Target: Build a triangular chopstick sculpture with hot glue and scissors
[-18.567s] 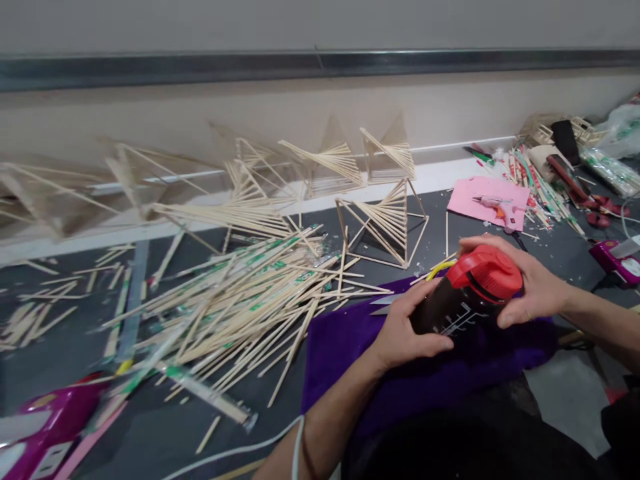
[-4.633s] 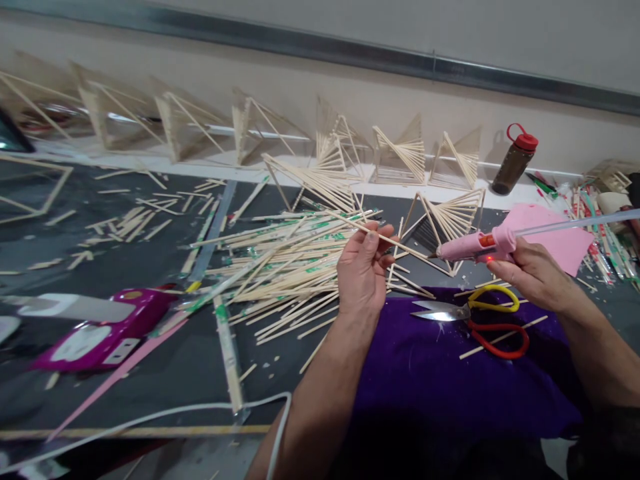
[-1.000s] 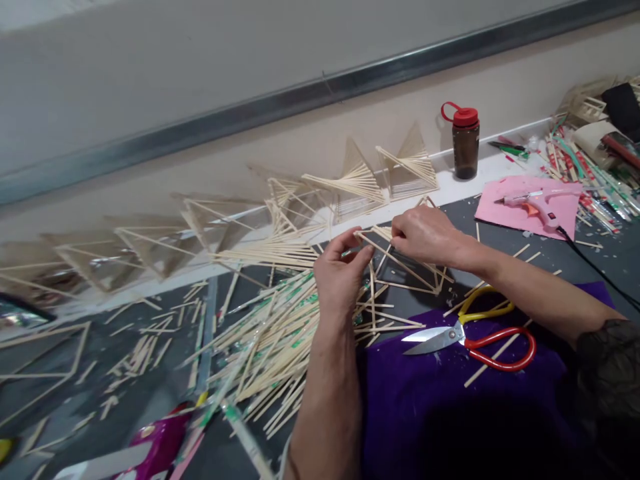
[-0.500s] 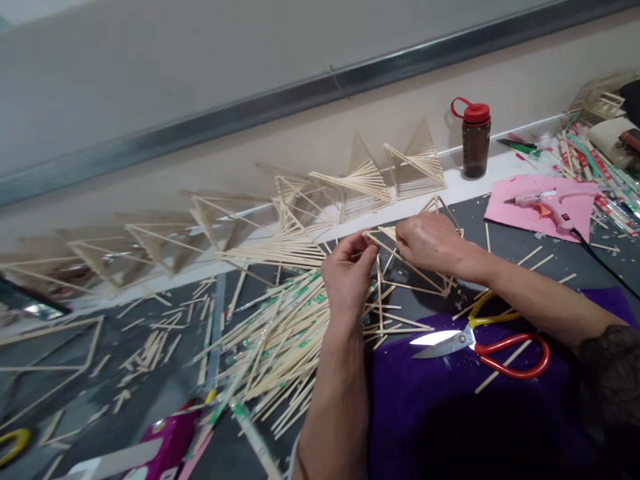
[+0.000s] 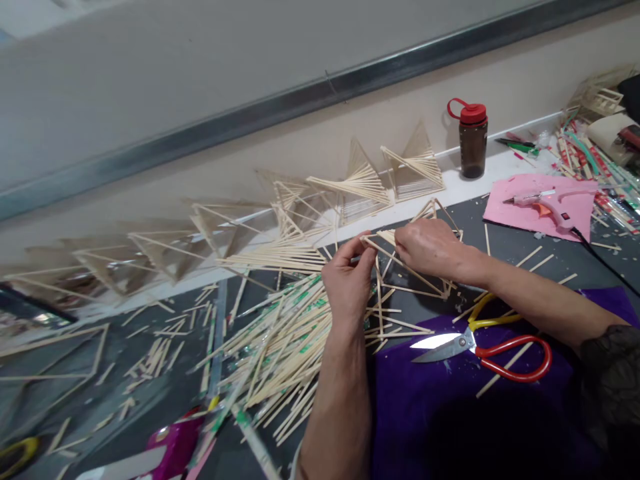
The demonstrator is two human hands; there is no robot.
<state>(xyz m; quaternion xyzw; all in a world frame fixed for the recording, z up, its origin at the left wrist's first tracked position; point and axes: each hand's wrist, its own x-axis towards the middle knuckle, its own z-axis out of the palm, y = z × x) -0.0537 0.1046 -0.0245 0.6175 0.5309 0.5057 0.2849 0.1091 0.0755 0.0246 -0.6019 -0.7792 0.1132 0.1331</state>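
Note:
Both hands are at a small frame of thin wooden sticks [image 5: 407, 268] over the dark tabletop. My left hand [image 5: 350, 267] pinches the frame's left corner between thumb and fingertips. Curled over its upper side is my right hand [image 5: 425, 245], closed, its fingertips hidden behind the knuckles; stick ends show just left of it, and I cannot tell exactly what it grips. Beneath and left of the hands lies a heap of loose wooden sticks [image 5: 295, 340] mixed with green-printed wrappers. Scissors [image 5: 465, 343] with one red and one yellow handle rest below the right forearm, blades apart.
Twisted stick models [image 5: 350, 183] line the wall ledge. A brown bottle [image 5: 473, 143] with a red lid stands there. Right, a pink glue gun [image 5: 550, 200] with a black cord lies on a pink sheet [image 5: 505, 193]. A purple cloth [image 5: 400, 400] covers the near edge; cut stick pieces [image 5: 155, 357] scatter left.
The view has shifted slightly. Both hands stay at the stick frame in nearly the same pose, and nothing has been let go.

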